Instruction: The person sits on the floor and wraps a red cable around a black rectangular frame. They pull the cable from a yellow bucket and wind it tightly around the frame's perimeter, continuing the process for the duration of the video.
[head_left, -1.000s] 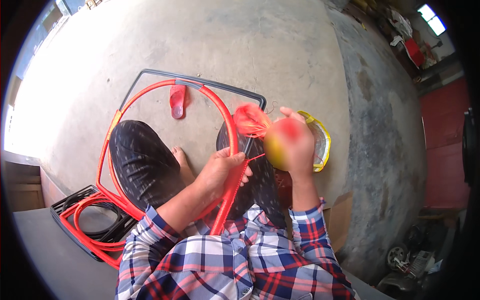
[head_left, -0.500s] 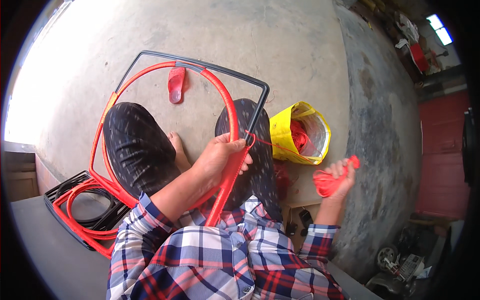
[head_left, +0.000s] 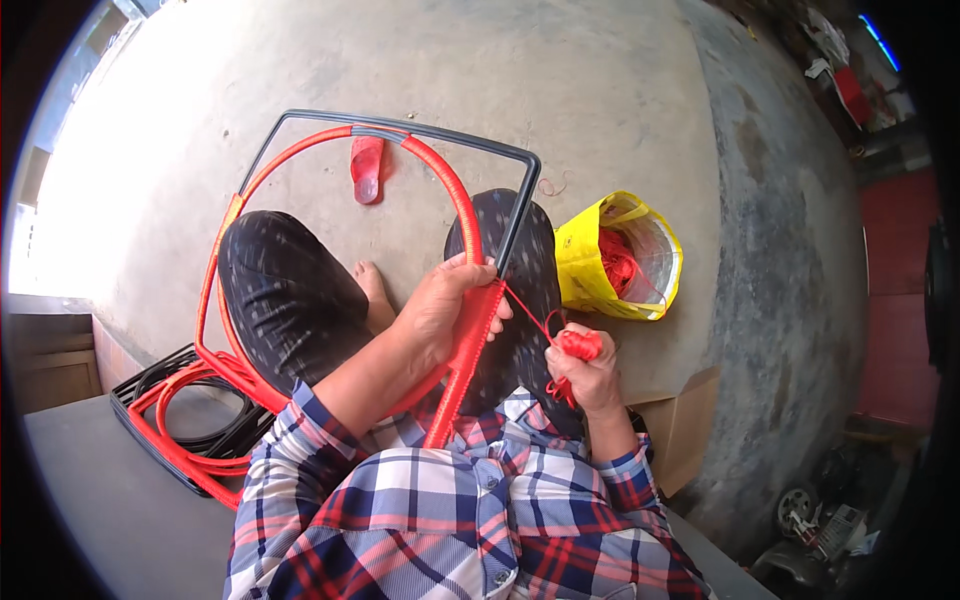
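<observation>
Across my lap rests a frame [head_left: 456,192], a black bent bar joined to a loop wound mostly in red cord. A grey stretch [head_left: 380,132] shows bare at the top of the loop. My left hand [head_left: 447,305] is closed around the frame's right side, thumb on top, where the red winding meets the bare black bar. To the right, my right hand [head_left: 588,372] is closed on a bundle of red cord [head_left: 579,345]. A thin strand [head_left: 525,305] runs from the bundle to the frame beside my left thumb.
A yellow bag [head_left: 588,262] with red cord inside stands right of my knee. One red slipper [head_left: 367,170] lies on the floor ahead. Several black and red frames [head_left: 185,420] are piled at my left. An open cardboard box [head_left: 685,430] is at my right.
My right hand has come in from the far right toward the frame with the cord bundle, and the strand is shorter. My left hand keeps its grip.
</observation>
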